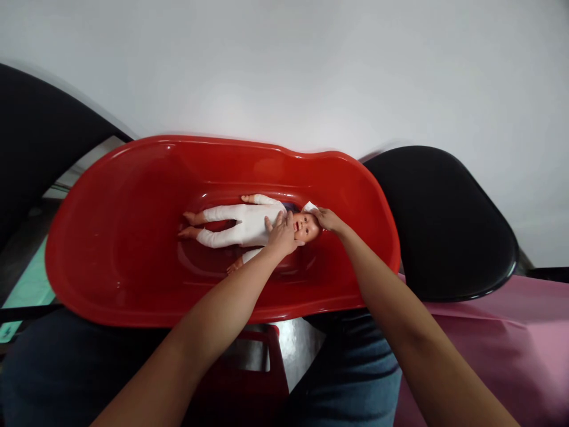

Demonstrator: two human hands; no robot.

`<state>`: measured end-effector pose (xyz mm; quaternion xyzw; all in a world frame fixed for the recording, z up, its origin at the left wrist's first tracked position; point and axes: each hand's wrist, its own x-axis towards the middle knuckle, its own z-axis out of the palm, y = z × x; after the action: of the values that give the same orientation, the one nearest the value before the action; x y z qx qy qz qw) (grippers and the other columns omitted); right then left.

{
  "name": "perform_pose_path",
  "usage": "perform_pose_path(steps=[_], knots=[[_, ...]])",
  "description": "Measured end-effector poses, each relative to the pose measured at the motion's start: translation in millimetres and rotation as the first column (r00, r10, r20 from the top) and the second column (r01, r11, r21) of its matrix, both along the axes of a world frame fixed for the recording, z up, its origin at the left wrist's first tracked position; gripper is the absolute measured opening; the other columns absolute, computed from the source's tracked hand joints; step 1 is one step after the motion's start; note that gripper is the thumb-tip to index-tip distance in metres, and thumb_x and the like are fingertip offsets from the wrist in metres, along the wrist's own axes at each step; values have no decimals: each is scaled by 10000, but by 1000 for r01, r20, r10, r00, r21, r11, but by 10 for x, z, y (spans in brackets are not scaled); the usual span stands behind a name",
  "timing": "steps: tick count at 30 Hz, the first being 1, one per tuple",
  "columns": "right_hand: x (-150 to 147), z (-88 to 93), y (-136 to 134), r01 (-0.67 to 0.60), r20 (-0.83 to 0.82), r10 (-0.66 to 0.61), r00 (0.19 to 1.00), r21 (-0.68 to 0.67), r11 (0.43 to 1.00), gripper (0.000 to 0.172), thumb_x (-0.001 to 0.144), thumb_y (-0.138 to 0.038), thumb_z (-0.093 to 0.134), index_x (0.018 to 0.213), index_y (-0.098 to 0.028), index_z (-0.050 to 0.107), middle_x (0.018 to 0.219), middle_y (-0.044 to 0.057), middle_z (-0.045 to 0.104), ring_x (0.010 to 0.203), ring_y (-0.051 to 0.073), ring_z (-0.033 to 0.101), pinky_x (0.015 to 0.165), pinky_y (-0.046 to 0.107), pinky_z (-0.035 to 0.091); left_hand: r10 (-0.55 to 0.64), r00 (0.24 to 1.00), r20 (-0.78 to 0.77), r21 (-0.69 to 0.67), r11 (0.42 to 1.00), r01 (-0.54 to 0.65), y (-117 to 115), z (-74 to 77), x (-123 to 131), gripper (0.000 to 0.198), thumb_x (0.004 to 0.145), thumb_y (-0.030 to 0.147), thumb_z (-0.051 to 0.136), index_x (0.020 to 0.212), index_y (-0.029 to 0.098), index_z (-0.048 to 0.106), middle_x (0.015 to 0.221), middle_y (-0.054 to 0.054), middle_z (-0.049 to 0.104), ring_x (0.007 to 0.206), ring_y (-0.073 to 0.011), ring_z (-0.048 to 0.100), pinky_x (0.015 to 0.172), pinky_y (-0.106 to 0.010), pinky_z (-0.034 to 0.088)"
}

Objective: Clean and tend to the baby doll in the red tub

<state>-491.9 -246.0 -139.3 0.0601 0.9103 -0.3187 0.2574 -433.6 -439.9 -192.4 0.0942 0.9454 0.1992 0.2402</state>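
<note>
A baby doll (249, 225) in a white sleepsuit lies on its back in the bottom of a red plastic baby bathtub (178, 142), its head toward the right. My left hand (281, 234) rests across the doll's upper chest and neck, fingers spread around the chin. My right hand (329, 220) is at the crown of the doll's head (306, 226), pinching a small white cloth (310, 207) against it. The doll's far arm lies partly hidden behind its body.
The tub spans black seats, with one (438, 222) at right and another (35, 142) at left. Below it are a red stool (240, 379) and my denim-covered knees (351, 379). A pink sheet (498, 350) lies at lower right, and a white wall (284, 65) fills the top.
</note>
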Motion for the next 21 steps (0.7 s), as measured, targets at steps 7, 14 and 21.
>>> perform_pose_path(steps=[7,14,21], knots=[[-52,-7,-102,-108,-36,112,993,81,991,510,1279,-301,365,1471,-66,775,1530,189,710,1388,245,682,1230,275,471,-10,1000,1,-5,1000,10,14,-6,-10,1250,1032,646,715,1932,124,23,1934,-95,4,1878,-274,-100,1484,-749,-93],[-38,-15,-188,-240,-111,255,961,135,961,487,1281,-347,395,1307,-84,805,1356,161,778,1157,197,712,1015,202,485,-16,1000,-2,-21,1000,16,10,5,-13,1224,1033,645,707,1938,167,37,1934,-58,-63,1877,-289,-89,1499,-745,-51],[-10,9,-301,-359,-154,404,902,252,898,487,1276,-409,398,1333,-146,804,1418,143,767,1199,233,708,1025,258,479,-21,1000,1,-10,1000,21,5,62,7,1152,1040,579,712,1939,197,102,1940,-70,-35,1877,-312,-73,1494,-763,-29]])
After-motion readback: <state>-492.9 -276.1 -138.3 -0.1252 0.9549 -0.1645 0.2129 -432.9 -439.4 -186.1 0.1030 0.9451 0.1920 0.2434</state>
